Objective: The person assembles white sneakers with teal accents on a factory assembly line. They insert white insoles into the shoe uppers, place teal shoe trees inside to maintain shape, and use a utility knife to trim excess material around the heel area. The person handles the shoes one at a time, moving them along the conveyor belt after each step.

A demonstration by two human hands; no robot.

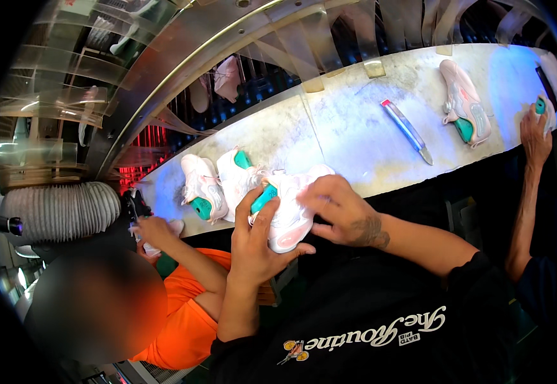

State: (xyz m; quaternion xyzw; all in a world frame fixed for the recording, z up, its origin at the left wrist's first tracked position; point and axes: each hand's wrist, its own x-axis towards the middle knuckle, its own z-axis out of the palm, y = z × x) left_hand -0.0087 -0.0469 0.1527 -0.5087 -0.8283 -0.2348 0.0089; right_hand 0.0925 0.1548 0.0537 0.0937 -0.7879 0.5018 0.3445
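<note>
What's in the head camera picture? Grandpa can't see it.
A left hand holds a pale pink shoe with teal inside, the right hand at its right edge. More shoes and a slim red-ended tool lie on a table; someone in orange is at left.

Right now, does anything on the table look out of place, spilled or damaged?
Nothing looks clearly spilled or damaged. Grey smudges stand out against the pale table; they may just be wear. A slim blue tool with a red end lies slantwise by itself, left of a pinkish-white shoe.
</note>
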